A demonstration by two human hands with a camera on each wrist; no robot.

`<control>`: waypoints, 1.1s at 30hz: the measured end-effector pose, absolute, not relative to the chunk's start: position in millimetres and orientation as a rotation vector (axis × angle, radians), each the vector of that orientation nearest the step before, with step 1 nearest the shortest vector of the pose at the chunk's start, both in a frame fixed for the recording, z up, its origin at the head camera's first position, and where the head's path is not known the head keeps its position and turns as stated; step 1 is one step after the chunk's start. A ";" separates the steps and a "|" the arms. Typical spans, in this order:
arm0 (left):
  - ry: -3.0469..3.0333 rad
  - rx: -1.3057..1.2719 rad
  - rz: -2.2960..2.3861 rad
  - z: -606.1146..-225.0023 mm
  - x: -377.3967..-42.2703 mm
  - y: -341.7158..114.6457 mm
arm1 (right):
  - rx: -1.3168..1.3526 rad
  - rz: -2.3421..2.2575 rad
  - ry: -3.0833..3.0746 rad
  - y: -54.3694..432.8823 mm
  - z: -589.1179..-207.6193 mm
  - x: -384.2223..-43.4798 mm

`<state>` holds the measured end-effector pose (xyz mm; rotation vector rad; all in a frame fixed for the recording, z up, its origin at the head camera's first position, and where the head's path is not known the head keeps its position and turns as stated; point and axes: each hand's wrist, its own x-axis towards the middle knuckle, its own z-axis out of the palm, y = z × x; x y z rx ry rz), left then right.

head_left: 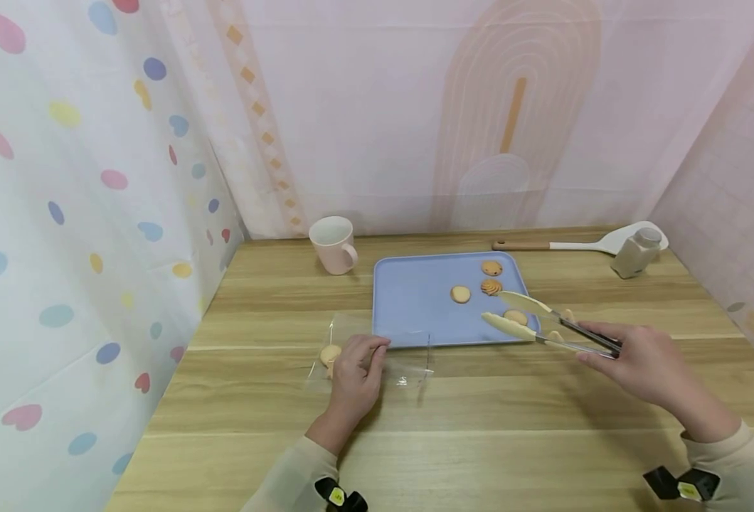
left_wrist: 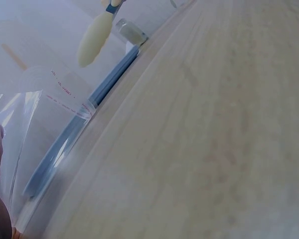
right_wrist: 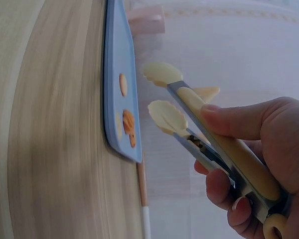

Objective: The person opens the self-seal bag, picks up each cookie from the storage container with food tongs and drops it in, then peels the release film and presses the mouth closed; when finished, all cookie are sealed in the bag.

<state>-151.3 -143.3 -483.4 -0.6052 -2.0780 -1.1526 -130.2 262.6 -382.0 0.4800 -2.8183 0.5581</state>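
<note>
My left hand (head_left: 356,373) pinches the edge of a clear plastic bag (head_left: 409,366) lying in front of the tray. Inside the bag's left part is a pale cookie (head_left: 330,355), with another partly hidden by the hand. My right hand (head_left: 649,363) grips a pair of tongs (right_wrist: 249,174) with cream-coloured tips. The tongs' tips are spread apart with nothing between them in the right wrist view, held above the right side of a blue tray (head_left: 415,302). Several cookies lie on the tray, among them a swirled brown one (head_left: 491,286) and a round pale one (head_left: 460,294).
A pink mug (head_left: 332,245) stands behind the tray's left side. At the back right lie a white spatula (head_left: 582,246) with a wooden handle and a small glass jar (head_left: 637,252). Patterned curtains (head_left: 364,128) hang along the table's back and sides.
</note>
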 end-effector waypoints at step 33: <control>-2.051 -0.614 -1.134 -483.7 -151.7 -142.4 | 0.491 0.599 -2.997 246.9 -384.6 -142.2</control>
